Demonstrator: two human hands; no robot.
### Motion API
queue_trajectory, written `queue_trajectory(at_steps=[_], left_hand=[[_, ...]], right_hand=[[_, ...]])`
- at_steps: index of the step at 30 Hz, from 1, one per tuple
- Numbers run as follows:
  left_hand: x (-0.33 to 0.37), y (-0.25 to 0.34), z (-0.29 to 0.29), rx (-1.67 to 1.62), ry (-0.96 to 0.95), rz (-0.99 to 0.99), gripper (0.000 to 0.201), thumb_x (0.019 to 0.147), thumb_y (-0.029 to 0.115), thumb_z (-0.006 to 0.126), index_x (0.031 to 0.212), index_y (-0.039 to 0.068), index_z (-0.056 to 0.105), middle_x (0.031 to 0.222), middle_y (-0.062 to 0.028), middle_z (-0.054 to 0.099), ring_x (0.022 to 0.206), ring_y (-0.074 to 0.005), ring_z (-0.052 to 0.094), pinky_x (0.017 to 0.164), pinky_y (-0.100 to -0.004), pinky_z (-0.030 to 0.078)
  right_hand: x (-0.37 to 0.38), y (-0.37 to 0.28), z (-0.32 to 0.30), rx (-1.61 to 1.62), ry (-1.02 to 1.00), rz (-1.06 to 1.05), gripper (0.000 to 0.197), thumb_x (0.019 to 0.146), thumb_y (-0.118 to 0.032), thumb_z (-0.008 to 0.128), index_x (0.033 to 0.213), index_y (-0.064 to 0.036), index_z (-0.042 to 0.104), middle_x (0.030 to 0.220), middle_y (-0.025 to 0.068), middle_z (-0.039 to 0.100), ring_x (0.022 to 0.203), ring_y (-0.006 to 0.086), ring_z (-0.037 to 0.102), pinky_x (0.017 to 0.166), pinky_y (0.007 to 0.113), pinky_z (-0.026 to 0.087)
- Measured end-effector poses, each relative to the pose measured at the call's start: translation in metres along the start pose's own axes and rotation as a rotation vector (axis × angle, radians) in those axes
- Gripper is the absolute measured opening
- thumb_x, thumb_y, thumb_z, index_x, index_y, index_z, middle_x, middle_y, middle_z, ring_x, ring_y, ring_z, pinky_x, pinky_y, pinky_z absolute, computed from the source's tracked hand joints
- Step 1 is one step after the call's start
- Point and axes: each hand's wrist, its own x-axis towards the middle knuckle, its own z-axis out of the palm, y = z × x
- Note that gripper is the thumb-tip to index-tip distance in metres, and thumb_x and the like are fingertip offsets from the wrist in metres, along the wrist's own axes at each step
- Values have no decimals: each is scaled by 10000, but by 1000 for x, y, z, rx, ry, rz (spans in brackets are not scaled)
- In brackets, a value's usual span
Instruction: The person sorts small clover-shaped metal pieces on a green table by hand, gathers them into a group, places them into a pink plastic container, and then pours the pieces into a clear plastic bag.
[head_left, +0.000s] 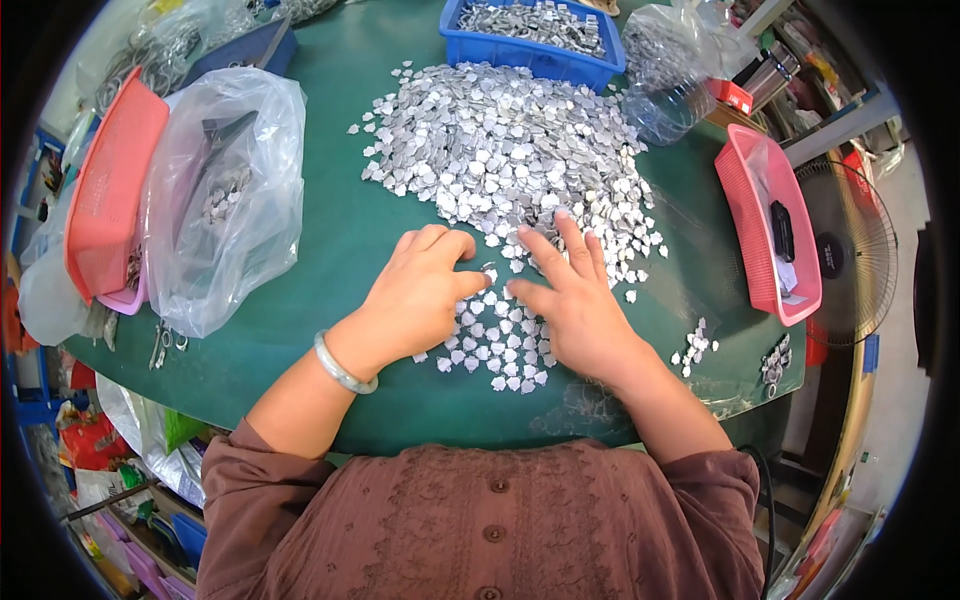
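Observation:
My left hand (420,287), with a pale bangle (343,365) at the wrist, is curled over the table, thumb and forefinger bent toward each other. A small silver metal piece (489,271) shows at its thumb tip. To its right, my right hand (578,300) has its fingers spread, the tips touching the near edge of a large heap of flat silver metal pieces (500,140). Between and below the hands lies a smaller spread of these pieces (500,345); part of it is hidden by my fingers.
A blue bin (530,62) of metal parts stands behind the heap. At left are a pink basket (112,190) and an open plastic bag (215,270). A pink basket (765,235), a fan (850,255) and small groups of parts (695,347) are at right on or beside the green table (320,120).

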Motion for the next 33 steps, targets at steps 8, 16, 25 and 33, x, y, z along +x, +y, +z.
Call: queue_trajectory(at_steps=[8, 16, 25, 33], left_hand=[[3, -4, 4, -31, 117, -53, 315, 674, -81, 564, 902, 70, 719, 1029, -85, 574, 1010, -273, 515, 898, -368, 400], [4, -4, 7, -26, 84, 4, 339, 676, -77, 557, 923, 80, 727, 1016, -82, 584, 993, -272, 524, 879, -375, 402], [3, -9, 4, -3, 84, 10, 354, 686, -74, 550, 956, 78, 721, 1055, -98, 588, 1013, -278, 530, 888, -383, 400], [17, -5, 5, 17, 31, -110, 401, 704, -53, 556, 1038, 96, 719, 1006, -90, 558, 991, -275, 507, 906, -368, 395]], right_hand=[[2, 5, 6, -77, 53, 23, 381, 686, 47, 603, 1032, -86, 691, 1434, 158, 400, 1412, 421, 206, 1109, 628, 179], [-1, 7, 5, -98, 65, 47, 373, 735, 12, 578, 1066, -114, 694, 1451, 148, 382, 1413, 423, 204, 1113, 629, 168], [13, 5, 13, -114, 96, 6, 377, 729, 12, 590, 1062, -129, 698, 1454, 142, 385, 1414, 415, 210, 1119, 618, 161], [13, 9, 7, -150, 95, 27, 377, 726, 6, 584, 1061, -124, 700, 1444, 147, 400, 1414, 423, 207, 1117, 617, 169]])
